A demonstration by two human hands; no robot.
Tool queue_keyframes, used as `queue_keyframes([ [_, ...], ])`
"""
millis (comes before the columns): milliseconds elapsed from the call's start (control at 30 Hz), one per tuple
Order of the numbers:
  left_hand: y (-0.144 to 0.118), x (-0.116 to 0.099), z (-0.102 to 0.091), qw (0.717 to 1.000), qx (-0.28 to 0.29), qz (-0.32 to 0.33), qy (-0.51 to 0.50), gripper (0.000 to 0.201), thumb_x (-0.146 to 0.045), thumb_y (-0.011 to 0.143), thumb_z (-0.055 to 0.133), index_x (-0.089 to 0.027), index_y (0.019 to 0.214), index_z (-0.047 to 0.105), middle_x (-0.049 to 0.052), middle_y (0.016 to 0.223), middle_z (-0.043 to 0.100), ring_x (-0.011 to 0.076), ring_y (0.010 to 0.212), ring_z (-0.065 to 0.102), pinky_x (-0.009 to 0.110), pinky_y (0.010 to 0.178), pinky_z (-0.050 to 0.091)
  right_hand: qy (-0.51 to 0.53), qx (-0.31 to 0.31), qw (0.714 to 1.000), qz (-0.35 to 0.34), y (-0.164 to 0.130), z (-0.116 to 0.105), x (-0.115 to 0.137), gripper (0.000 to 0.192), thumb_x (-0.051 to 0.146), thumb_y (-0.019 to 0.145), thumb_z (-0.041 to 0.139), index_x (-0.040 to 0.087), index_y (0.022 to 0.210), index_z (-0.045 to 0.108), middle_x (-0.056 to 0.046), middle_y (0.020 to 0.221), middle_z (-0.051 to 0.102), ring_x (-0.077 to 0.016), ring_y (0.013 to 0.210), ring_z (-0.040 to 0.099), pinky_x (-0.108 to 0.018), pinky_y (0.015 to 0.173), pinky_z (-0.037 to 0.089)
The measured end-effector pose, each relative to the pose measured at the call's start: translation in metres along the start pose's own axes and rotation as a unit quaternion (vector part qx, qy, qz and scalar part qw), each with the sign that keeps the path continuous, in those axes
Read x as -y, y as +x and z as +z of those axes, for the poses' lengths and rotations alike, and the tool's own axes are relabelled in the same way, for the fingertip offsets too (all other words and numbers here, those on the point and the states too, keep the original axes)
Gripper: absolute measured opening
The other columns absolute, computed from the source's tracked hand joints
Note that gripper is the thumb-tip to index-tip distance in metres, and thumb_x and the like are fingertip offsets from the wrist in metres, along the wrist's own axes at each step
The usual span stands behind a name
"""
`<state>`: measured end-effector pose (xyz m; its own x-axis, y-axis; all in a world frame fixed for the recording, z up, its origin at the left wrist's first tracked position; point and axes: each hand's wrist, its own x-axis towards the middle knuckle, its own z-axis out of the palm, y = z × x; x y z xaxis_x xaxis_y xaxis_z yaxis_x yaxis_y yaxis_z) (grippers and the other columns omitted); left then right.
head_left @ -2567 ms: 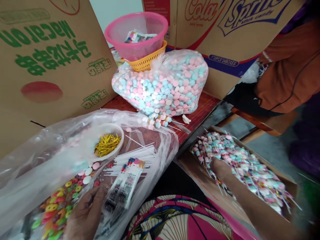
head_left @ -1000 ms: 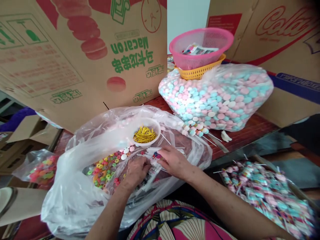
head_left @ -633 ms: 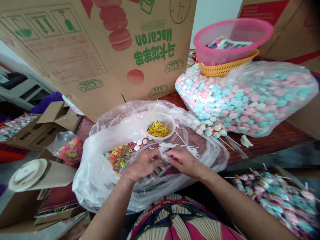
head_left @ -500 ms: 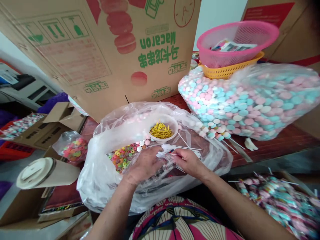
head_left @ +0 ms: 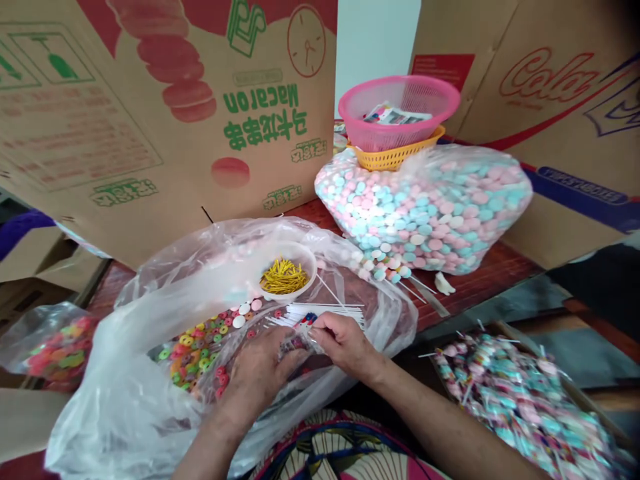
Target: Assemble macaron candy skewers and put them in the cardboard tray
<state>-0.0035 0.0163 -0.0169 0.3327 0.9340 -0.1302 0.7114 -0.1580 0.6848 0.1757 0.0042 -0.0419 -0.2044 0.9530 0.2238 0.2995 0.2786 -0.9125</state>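
My left hand (head_left: 263,365) curls over a clear printed plastic wrapper (head_left: 294,342), thumb and fingers closed on it. My right hand (head_left: 345,343) is pinched at the wrapper's right end; its fingertips partly cover what they grip. White lollipop sticks (head_left: 325,309) lie in a bundle just beyond both hands. Left of them, colourful ring candies (head_left: 200,350) are spread on a clear plastic bag (head_left: 125,380), with a few round pink and white candies (head_left: 245,310) at their far edge. A white bowl (head_left: 311,270) of gold twist ties (head_left: 284,276) stands behind the sticks.
A big bag of pastel candies (head_left: 425,207) sits back right, under a yellow basket (head_left: 395,158) and pink basket (head_left: 400,130). Threaded candy sticks (head_left: 385,267) lie before it. Wrapped candy sticks (head_left: 520,400) fill a box lower right. A Macaron carton (head_left: 190,153) stands behind.
The view has swung right, so the cup at the left is out of sight and the Cola carton shows. My hands stay close together over the wrapper; my right fingers remain pinched.
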Motion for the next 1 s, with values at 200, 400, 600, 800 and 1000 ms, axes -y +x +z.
queue_keyframes([
  [200, -0.003, -0.009, 0.027, 0.986, 0.014, -0.059, -0.156, 0.026, -0.043, 0.076, 0.056, -0.018, 0.066, 0.057, 0.0, 0.06, 0.058, 0.0151, 0.058, 0.052, 0.026, 0.057, 0.042, 0.042, -0.028, 0.995, 0.089, -0.005, -0.003, -0.013, 0.035, 0.044, 0.081, 0.054, 0.02, 0.059, 0.042, 0.005, 0.055, 0.039, -0.0096, 0.054, 0.033, -0.023, 0.051, 0.029],
  [400, 0.0, -0.001, 0.011, 0.986, 0.119, 0.067, -0.1, 0.032, -0.04, 0.087, 0.046, -0.018, 0.068, 0.059, 0.001, 0.066, 0.061, 0.0154, 0.065, 0.054, 0.025, 0.063, 0.043, 0.181, 0.103, 0.967, 0.146, -0.005, -0.02, -0.012, 0.027, 0.043, 0.075, 0.06, 0.017, 0.078, 0.059, 0.003, 0.063, 0.052, -0.0102, 0.057, 0.043, -0.022, 0.054, 0.035],
  [600, -0.001, -0.002, 0.011, 0.999, 0.012, 0.035, 0.01, 0.026, -0.04, 0.079, 0.059, -0.019, 0.093, 0.062, 0.006, 0.088, 0.068, 0.0233, 0.082, 0.06, 0.034, 0.075, 0.046, 0.008, -0.007, 0.997, 0.076, -0.007, -0.013, -0.009, 0.034, 0.04, 0.085, 0.046, 0.019, 0.059, 0.043, 0.004, 0.055, 0.04, -0.0095, 0.055, 0.035, -0.023, 0.052, 0.029],
  [800, -0.003, -0.001, 0.027, 0.994, 0.009, 0.062, -0.085, 0.029, -0.039, 0.086, 0.051, -0.019, 0.068, 0.058, -0.001, 0.06, 0.06, 0.0144, 0.058, 0.055, 0.024, 0.058, 0.043, -0.075, -0.052, 0.989, 0.117, -0.007, 0.001, -0.022, 0.052, 0.057, 0.089, 0.034, 0.021, 0.051, 0.031, 0.004, 0.049, 0.03, -0.0087, 0.048, 0.031, -0.022, 0.044, 0.026],
  [1000, 0.0, 0.013, 0.02, 0.974, -0.106, 0.2, -0.001, 0.033, -0.033, 0.093, 0.044, -0.019, 0.069, 0.062, -0.001, 0.058, 0.062, 0.0127, 0.055, 0.058, 0.022, 0.056, 0.045, -0.213, -0.16, 0.945, 0.191, -0.004, -0.076, -0.05, 0.054, 0.05, 0.093, 0.025, 0.017, 0.06, 0.052, -0.005, 0.062, 0.052, -0.0159, 0.063, 0.05, -0.028, 0.06, 0.042],
])
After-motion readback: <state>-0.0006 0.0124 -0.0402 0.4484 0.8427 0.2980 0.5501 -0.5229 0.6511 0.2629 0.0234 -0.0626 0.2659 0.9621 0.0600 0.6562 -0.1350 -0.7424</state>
